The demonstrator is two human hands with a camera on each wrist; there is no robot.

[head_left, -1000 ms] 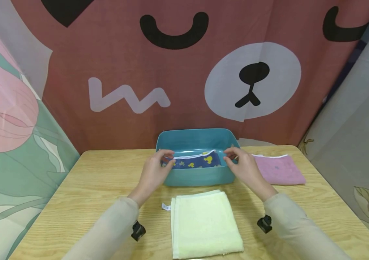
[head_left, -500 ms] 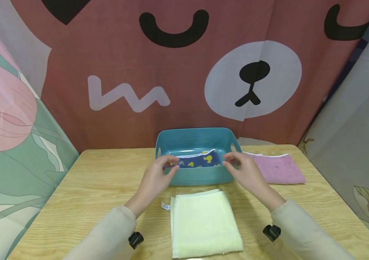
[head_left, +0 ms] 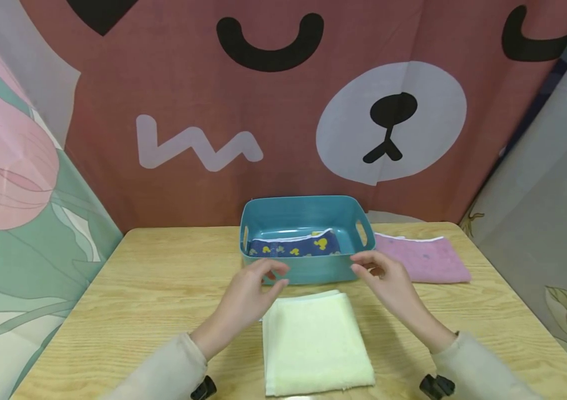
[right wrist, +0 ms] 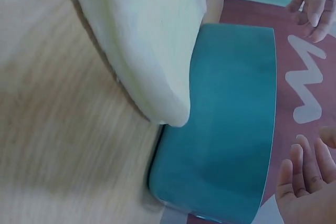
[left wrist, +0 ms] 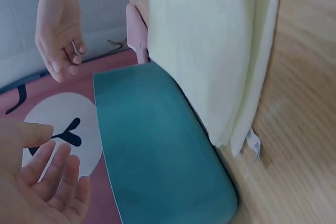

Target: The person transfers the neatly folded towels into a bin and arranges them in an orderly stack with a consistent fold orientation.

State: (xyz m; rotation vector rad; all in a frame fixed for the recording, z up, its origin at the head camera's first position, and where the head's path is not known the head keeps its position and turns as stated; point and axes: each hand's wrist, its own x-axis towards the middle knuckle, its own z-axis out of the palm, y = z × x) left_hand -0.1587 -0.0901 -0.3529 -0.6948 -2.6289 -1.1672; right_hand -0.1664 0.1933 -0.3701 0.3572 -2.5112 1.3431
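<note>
Both hands hover in front of a teal plastic basket (head_left: 308, 270) with handle slots. My left hand (head_left: 249, 291) is near its front left, fingers relaxed and thumb apart, holding nothing. Toward the front right corner is my right hand (head_left: 388, 280), also bare, its fingers loosely bent. Inside the basket lies a folded navy cloth (head_left: 303, 245) with yellow figures and a white edge. A folded pale yellow towel (head_left: 318, 344) lies on the table just before the basket, below and between the hands. In the left wrist view the towel (left wrist: 205, 40) shows a small white tag.
A folded pink towel (head_left: 425, 258) lies to the right of the basket on the wooden table (head_left: 163, 278). Behind the table hangs a reddish-brown curtain (head_left: 193, 194) with a cartoon bear face. Further printed curtains (head_left: 538, 211) stand at both sides.
Both hands have drawn back from inside the basket, toward the person, and now hover before its front wall. The navy cloth stays in the basket, and the towels lie where they were.
</note>
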